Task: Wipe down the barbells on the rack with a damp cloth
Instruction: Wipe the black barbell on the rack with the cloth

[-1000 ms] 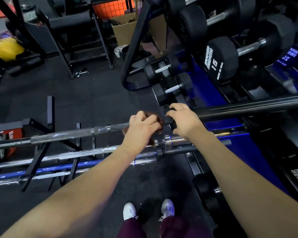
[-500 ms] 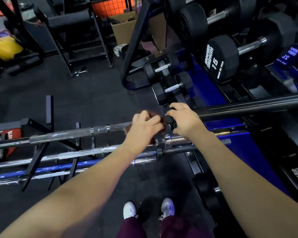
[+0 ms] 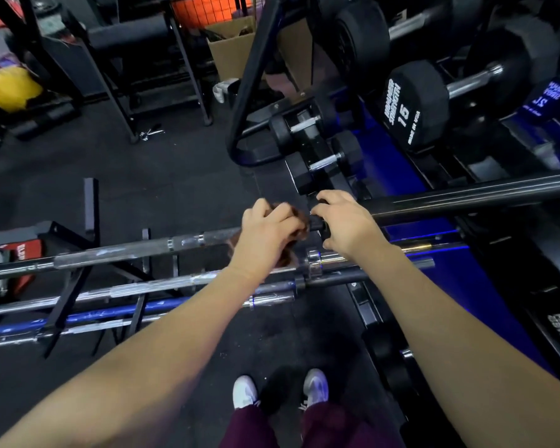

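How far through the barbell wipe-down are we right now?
Done: nothing on the bars shows as finished; wetness is not readable. In hand: the left hand grips the brown cloth around the top barbell, while the right hand holds its black sleeve. Left: the lower barbells on the rack, as far as visible.

Crowded at the bars, open floor beyond

From the hands, bare black floor (image 3: pixel 162 176) lies open at 10 to 11 o'clock. Stacked barbells (image 3: pixel 143 289) and the rack uprights (image 3: pixel 89 202) block 8 to 9 o'clock. The dumbbell rack (image 3: pixel 411 105) walls off 12 to 3, its black bar (image 3: pixel 472 192) crossing at 3.
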`<state>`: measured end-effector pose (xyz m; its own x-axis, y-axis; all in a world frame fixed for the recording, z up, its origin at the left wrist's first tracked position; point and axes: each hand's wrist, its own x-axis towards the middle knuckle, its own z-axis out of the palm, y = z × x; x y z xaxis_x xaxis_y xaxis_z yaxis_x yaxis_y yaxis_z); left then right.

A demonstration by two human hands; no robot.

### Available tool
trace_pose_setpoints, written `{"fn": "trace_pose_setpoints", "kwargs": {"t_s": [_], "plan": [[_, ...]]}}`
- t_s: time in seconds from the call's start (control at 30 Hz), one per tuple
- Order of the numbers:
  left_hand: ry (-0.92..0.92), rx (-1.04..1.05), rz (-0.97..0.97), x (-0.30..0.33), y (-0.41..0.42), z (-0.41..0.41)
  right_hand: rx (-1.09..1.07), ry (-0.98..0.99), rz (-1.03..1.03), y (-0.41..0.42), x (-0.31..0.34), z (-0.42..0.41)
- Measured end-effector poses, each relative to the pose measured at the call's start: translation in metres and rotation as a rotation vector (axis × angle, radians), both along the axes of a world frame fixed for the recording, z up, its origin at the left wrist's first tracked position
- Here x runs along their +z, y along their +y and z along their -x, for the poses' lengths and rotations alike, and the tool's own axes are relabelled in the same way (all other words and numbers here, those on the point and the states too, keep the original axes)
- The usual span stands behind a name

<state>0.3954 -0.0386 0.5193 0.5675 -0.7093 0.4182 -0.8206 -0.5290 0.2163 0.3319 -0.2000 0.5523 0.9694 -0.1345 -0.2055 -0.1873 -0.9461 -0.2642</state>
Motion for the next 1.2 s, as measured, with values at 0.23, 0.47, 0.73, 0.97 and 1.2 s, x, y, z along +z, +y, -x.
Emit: {"fn": "trace_pose_setpoints", "kwargs": {"t_s": [0.23,0.47,0.73,0.97,1.2], "plan": [[0.064,0.093,0.085,-0.003,0.045,-0.006,-0.005,0.012,-0.044,-0.004,0.001,0.002],[0.203,0.294,0.092,0.005,0.039,0.0,-0.005,-0.01,-0.009,0.003,0.002,0.0],[0.15,0.138,0.103,0.002,0.055,-0.006,-0.061,-0.026,0.001,0.008,0.002,0.004],[0.332,0.309,0.17,0.001,0.089,-0.024,-0.072,-0.087,0.076,0.021,0.0,0.002],[0.419,0.116,0.073,0.014,0.045,-0.013,-0.14,-0.128,0.304,0.045,-0.019,-0.002]]}}
